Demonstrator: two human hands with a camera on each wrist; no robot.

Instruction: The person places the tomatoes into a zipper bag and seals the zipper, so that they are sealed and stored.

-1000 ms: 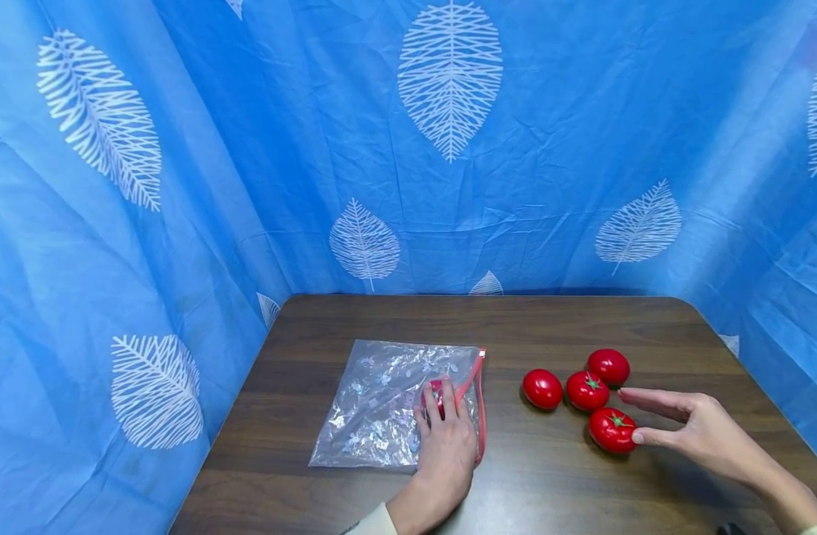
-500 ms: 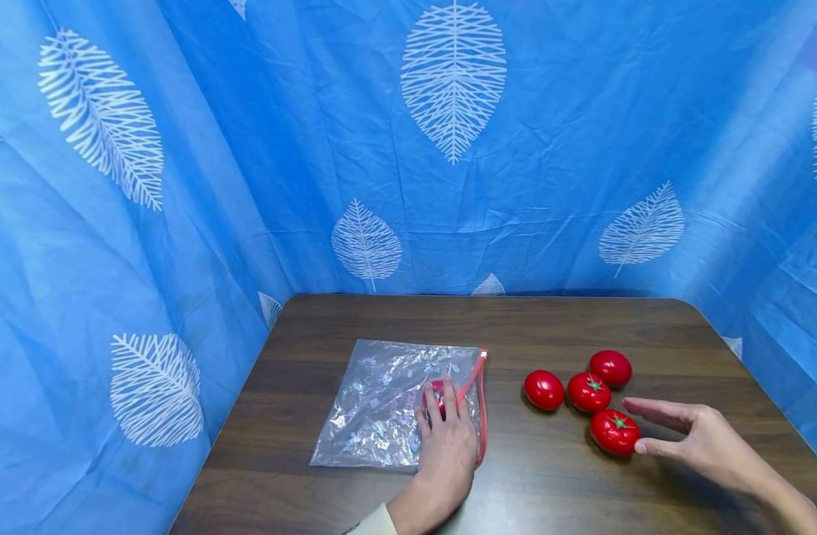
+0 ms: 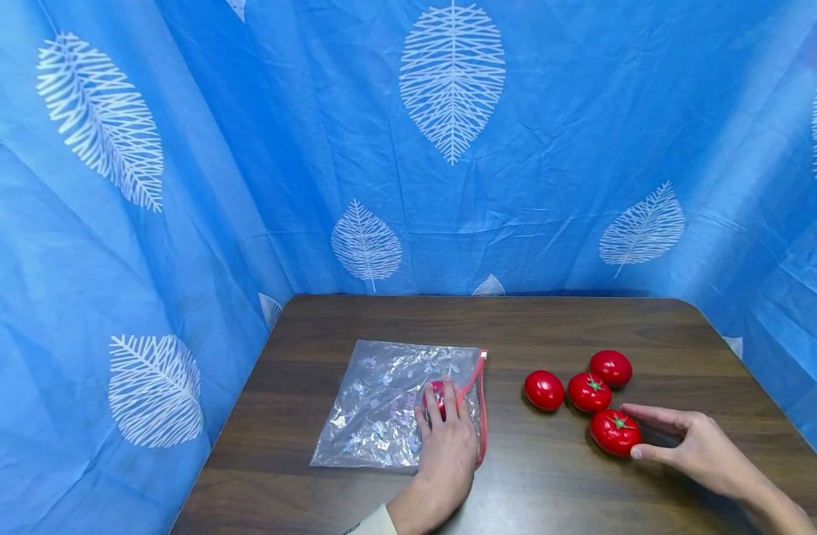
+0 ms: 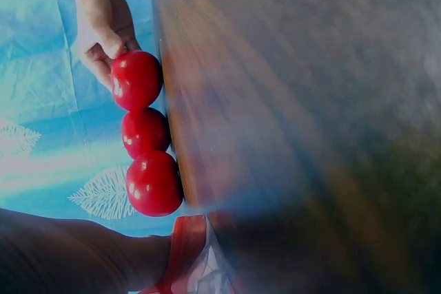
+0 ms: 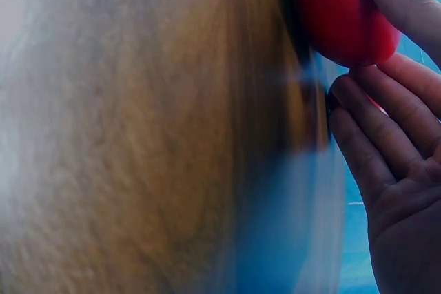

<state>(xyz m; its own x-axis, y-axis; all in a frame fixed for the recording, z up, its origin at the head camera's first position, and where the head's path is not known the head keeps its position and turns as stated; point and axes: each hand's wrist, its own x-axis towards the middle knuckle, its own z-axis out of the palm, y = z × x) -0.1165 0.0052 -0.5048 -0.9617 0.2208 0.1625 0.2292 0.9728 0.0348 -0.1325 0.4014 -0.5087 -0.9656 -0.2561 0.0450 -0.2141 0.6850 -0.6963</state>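
A clear plastic zip bag (image 3: 368,416) with a red zip edge lies flat, its mouth toward the right. Inside it, near the mouth, a red tomato (image 3: 438,388) shows partly under my left hand (image 3: 445,453). That hand's fingers lie spread over the bag and the tomato, and the red zip edge runs up to them. My right hand (image 3: 696,442) is beside the nearest loose tomato (image 3: 614,432). Its thumb touches that tomato's side, and its fingers reach out fairly straight behind; the right wrist view shows the fingers (image 5: 386,115) extended close to the tomato (image 5: 341,15).
More loose tomatoes sit close by: one at the left (image 3: 544,390), a stemmed one in the middle (image 3: 589,392) and one at the back (image 3: 610,368). All rest on a dark wooden table (image 3: 382,316). A blue leaf-patterned curtain (image 3: 281,148) hangs behind and at the sides.
My right hand has shifted slightly down and stays close to the nearest tomato. The left hand, the bag and the tomatoes have hardly moved.
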